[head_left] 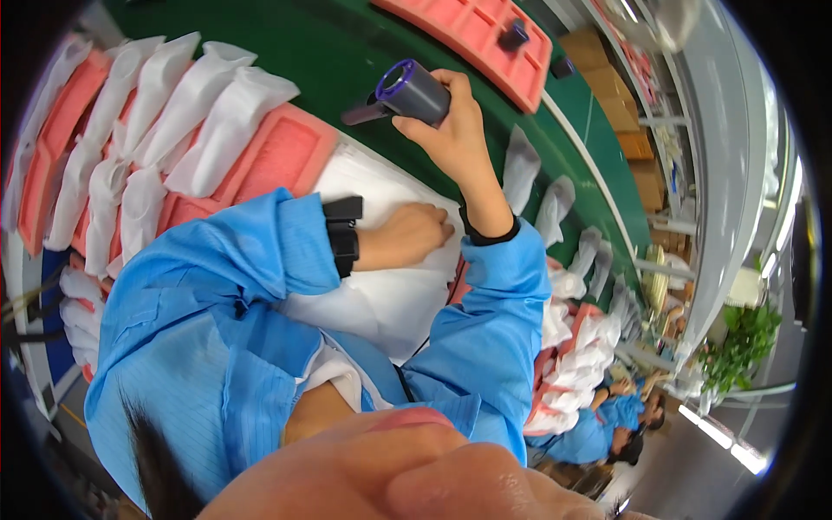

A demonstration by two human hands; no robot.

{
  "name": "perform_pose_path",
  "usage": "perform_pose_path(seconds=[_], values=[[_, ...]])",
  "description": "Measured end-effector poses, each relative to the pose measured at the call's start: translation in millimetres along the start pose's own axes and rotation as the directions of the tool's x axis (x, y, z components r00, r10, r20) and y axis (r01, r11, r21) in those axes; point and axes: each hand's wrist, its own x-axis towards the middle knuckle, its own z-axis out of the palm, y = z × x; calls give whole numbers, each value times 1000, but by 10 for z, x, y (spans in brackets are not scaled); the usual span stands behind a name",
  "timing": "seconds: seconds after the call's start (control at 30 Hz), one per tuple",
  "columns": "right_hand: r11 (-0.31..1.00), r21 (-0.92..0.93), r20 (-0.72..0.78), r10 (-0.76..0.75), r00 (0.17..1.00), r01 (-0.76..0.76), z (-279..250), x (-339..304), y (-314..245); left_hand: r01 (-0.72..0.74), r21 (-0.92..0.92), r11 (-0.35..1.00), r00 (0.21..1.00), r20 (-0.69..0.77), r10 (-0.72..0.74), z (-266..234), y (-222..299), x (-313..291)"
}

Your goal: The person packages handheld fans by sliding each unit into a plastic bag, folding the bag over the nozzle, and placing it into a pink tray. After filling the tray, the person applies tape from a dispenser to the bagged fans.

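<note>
My right fingers (454, 84) wrap the grey cylinder (423, 97) above the green surface (329, 52); I'd judge it stiff, smooth, fairly light, best held round its body. My left fingers (438, 229) curl on white sheeting (373, 303); whether they pinch it, I can't tell.

A green tabletop (329, 43) spans the far side, edged by a pale rail (596, 161). To its right, cardboard boxes (617, 100) line a rack; farther right are a leafy plant (741, 347) and bright tube lights (706, 428).
</note>
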Motion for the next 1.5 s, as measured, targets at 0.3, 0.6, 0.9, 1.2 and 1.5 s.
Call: perform_pose_path(seconds=[0.3, 0.6, 0.9, 1.2, 1.5], values=[[945, -122, -363, 241, 900, -302, -424, -765, 752, 18, -71, 997, 1000, 13, -17, -47, 6, 41], [983, -176, -283, -1, 959, -51, -813, -968, 700, 230, -322, 919, 963, 211, -167, -316, -24, 157], [891, -54, -529, -408, 744, 450, -1206, -1307, 284, 248, -610, 753, 967, 109, -230, -954, -57, 381], [862, -120, -418, -494, 763, 493, -1111, -1323, 19, 311, -689, 655, 917, 35, -398, -1252, -83, 364], [849, -380, -263, -480, 837, 368, -712, -1104, -33, 44, -944, 327, 926, -85, -369, -1232, -8, 362]])
